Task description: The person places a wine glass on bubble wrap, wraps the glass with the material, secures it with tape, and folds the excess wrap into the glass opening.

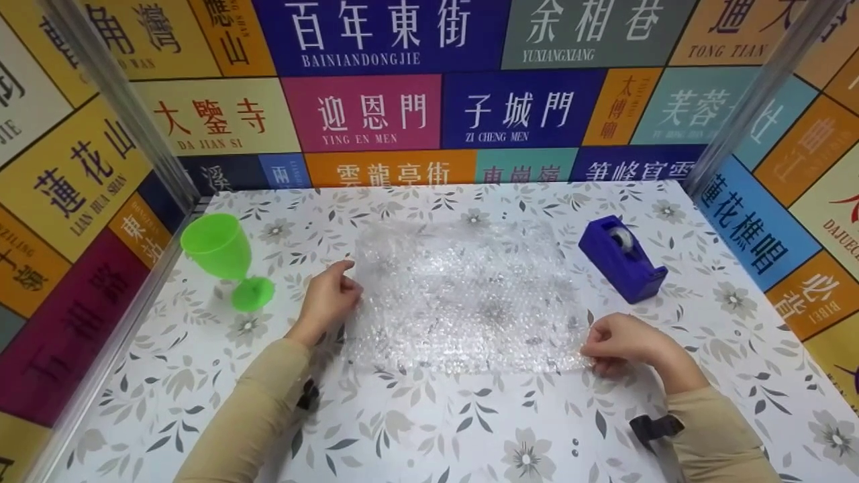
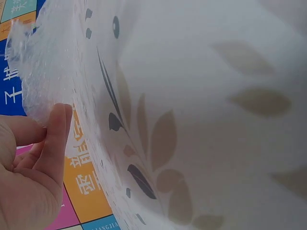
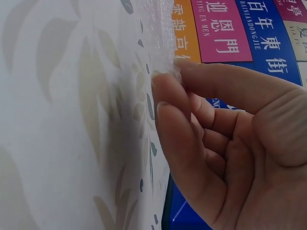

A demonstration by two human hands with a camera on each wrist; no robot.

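Note:
A clear sheet of bubble wrap (image 1: 463,295) lies spread over the middle of the table. At its left edge my left hand (image 1: 330,295) pinches the plastic between thumb and fingers; the left wrist view shows the bubble wrap (image 2: 53,57) rising from that pinch. My right hand (image 1: 627,342) pinches the lower right corner, and in the right wrist view thumb and fingertips meet on the bubble wrap (image 3: 160,33). A green plastic goblet (image 1: 218,245) stands left of my left hand. Beyond my right hand sits a purple tape dispenser (image 1: 614,261) with a roll of tape in it.
The table (image 1: 402,429) has a white cover printed with grey leaves and flowers. Colourful panels with Chinese lettering (image 1: 376,111) rise behind it and along both sides. Black straps with small devices (image 1: 654,429) are worn at both wrists.

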